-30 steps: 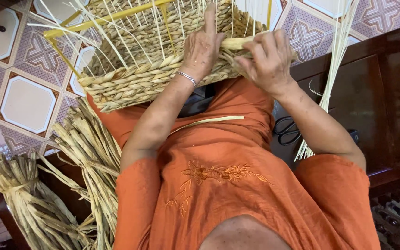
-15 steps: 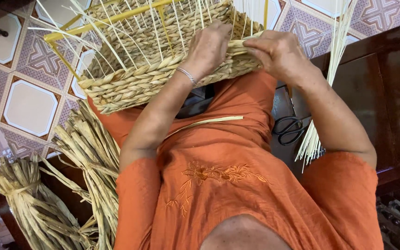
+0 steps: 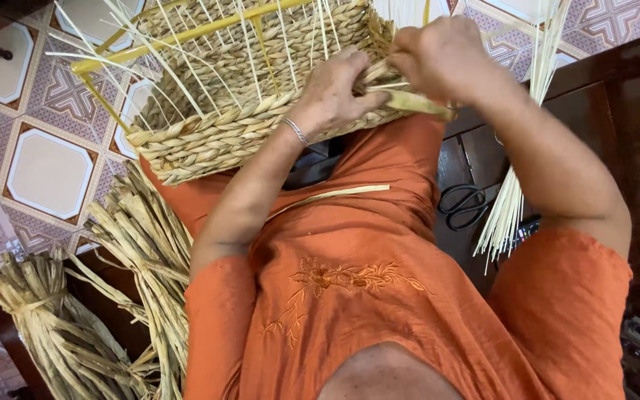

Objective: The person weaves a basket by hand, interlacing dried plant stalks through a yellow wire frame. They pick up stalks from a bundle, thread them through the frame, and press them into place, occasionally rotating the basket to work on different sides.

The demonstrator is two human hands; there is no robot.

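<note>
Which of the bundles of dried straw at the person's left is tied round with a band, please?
The shorter bundle in the bottom-left corner: a straw band cinches it near its top. The longer bundle beside the person's leg lies loose.

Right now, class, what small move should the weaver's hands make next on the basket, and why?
Probably pull the flat strand snug: the right hand pinches it at the basket rim while the left hand presses the braid beside it.
</note>
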